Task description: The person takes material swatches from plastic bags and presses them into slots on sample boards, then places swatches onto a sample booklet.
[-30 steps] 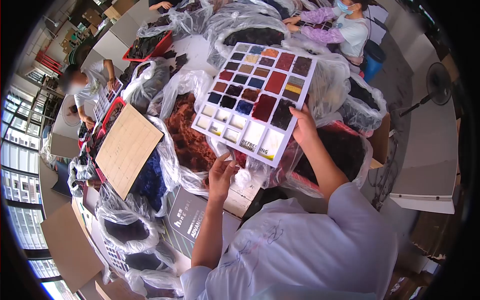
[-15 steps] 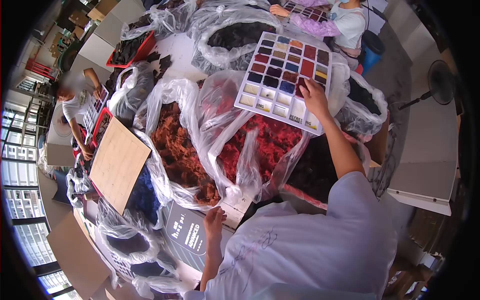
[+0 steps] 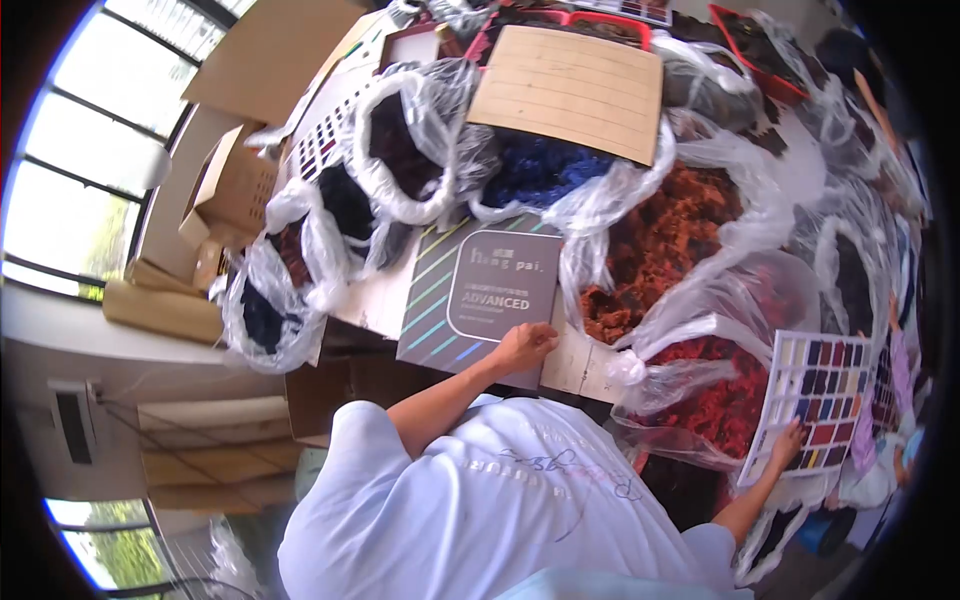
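Note:
My left hand [image 3: 527, 347] hovers over the lower right edge of a grey box lid [image 3: 430, 315] printed "ADVANCED". Its fingers are curled together, and whatever may be in them is hidden. Off to the right, my right hand [image 3: 789, 446] lies on the face of a white sample board [image 3: 757, 455], its fingers stretched over the colour swatches. This board holds rows of small dark, red and blue squares, and rests tilted on the plastic bags. Beside it, red fluffy fibre [image 3: 705, 385] fills a clear bag, and rust-orange fibre [image 3: 665, 250] fills another.
A tan board [image 3: 570, 90] partly covers blue fibre [image 3: 545, 170]. Several bags of dark fibre [image 3: 400, 150] stand left of it. Red bins [image 3: 765, 60] are at the back. A co-worker's pink sleeve [image 3: 900, 370] shows at the far right.
My view has swung left, so the sample board now appears at the right edge. My right hand stays on the board; my left hand stays near the grey box lid.

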A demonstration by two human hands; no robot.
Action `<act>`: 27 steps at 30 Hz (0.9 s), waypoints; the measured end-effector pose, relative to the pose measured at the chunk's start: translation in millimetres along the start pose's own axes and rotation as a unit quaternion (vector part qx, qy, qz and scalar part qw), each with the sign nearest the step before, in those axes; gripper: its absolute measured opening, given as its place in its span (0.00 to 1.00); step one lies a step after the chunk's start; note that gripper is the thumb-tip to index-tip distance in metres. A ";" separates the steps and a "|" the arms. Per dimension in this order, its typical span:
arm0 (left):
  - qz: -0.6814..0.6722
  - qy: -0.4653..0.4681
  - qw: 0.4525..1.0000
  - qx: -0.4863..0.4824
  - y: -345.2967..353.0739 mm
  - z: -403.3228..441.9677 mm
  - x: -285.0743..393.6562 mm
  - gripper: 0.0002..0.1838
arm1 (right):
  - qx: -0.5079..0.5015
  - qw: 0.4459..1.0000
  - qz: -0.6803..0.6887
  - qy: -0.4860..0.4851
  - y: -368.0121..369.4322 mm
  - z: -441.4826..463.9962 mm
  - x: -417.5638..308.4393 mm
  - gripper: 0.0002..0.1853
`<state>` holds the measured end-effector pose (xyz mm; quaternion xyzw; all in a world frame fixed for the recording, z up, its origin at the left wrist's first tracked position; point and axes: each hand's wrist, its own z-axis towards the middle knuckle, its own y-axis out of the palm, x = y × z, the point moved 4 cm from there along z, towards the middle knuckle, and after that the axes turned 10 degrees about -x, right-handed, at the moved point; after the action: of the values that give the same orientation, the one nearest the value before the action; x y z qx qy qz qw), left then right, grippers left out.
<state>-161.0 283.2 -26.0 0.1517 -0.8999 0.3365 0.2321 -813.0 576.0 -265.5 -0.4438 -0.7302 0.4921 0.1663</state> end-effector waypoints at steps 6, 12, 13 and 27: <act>-0.073 -0.014 0.993 0.093 -66.0 -54.2 -70.3 0.15 | -0.001 0.986 -0.067 0.151 -107.3 -27.8 -73.3 0.36; -0.216 -0.082 0.915 0.330 -185.8 -138.1 -228.6 0.13 | 0.229 0.956 0.176 -0.056 -98.0 -155.9 -300.1 0.23; -0.217 -0.093 0.891 0.389 -211.0 -159.8 -259.1 0.13 | 0.212 0.955 0.191 -0.084 -74.8 -176.9 -341.9 0.22; -0.208 -0.256 0.819 0.470 -329.4 -350.0 -565.0 0.16 | -0.287 0.803 0.106 -0.511 67.6 -548.7 -848.2 0.11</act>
<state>568.9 346.1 89.6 0.5064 -0.6062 0.6118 -0.0417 59.9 209.0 93.0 -0.2299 -0.7657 0.4297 -0.4198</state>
